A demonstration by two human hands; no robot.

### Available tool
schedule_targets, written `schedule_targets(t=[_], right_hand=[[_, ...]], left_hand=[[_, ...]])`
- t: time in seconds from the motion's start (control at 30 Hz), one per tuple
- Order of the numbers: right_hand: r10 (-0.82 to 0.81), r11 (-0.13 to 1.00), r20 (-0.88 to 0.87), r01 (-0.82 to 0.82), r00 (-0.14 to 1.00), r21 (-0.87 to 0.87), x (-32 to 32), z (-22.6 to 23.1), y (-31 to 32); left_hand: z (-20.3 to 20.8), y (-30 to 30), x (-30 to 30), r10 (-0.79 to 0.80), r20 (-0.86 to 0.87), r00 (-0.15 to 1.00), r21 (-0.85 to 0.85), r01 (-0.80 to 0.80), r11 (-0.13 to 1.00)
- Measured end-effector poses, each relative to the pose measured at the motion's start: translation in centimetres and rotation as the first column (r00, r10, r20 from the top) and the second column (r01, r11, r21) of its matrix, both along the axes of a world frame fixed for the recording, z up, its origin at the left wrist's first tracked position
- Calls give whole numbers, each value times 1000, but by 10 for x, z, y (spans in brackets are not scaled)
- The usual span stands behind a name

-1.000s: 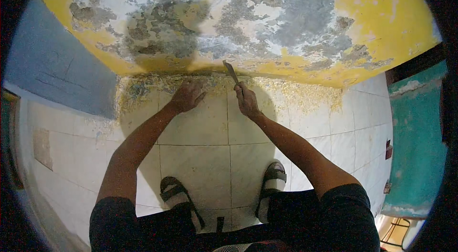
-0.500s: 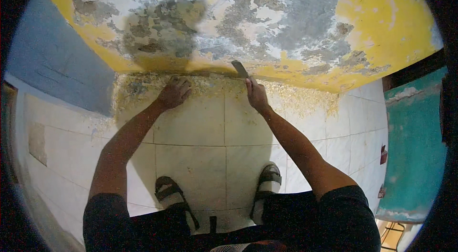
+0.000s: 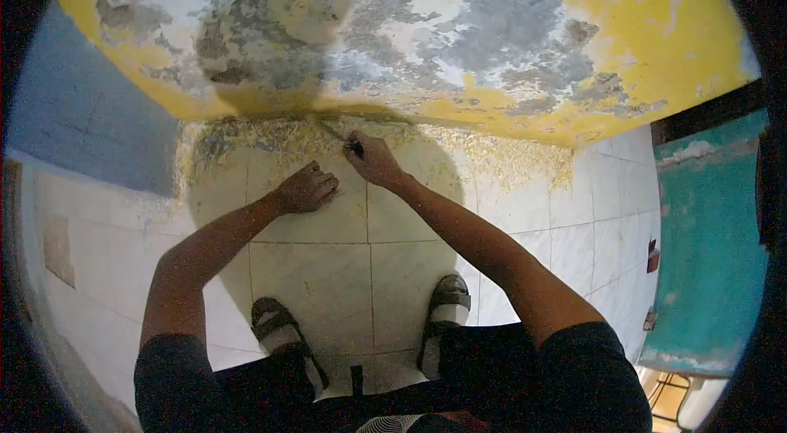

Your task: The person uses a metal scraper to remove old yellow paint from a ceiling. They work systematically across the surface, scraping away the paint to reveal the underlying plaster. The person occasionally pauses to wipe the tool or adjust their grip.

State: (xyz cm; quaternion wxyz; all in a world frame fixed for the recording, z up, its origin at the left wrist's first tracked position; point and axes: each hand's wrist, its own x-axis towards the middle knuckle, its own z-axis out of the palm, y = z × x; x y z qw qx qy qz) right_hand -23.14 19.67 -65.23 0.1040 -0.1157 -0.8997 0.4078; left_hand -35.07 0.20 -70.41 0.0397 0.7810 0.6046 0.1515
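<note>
My right hand is closed round the dark handle of a scraper. Its narrow blade points up and left, to the foot of a yellow wall with peeling paint. The tip lies in shadow, so I cannot tell whether it touches the wall. Just left of and nearer than it, my left hand hovers over the floor tiles with fingers curled in; nothing shows in them. Paint flakes lie strewn along the base of the wall.
A grey-blue wall meets the yellow one at the left corner. On the right is a worn teal door beside a dark sill. Pale tiles cover the floor, where my sandalled feet stand. My shadow falls across wall and floor.
My right hand has moved left and nearer, bringing the scraper down from the wall's lower edge toward the flakes. My left hand has drawn back toward me, off the flakes. The view has shifted slightly.
</note>
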Motion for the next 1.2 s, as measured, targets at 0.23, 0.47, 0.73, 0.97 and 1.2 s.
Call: schedule_targets(t=[0.23, 0.47, 0.73, 0.97, 1.2], right_hand=[[-247, 963, -185, 263, 951, 65, 18, -18, 24], [-375, 576, 62, 284, 925, -766, 27, -2, -56], [-667, -40, 105, 106, 738, -994, 26, -36, -111], [-872, 238, -270, -127, 409, -963, -7, 32, -70], [-730, 88, 66, 190, 680, -978, -11, 25, -74]], left_hand=[[45, 4, -56, -152, -334, 930, -743, -160, 649], [92, -18, -147, 92, -500, 861, -822, -505, 263], [7, -153, -243, 383, -358, 852, -615, -524, 589], [-41, -151, -277, 238, -442, 865, -529, -465, 710], [8, -63, -196, 442, -298, 846, -618, -524, 586]])
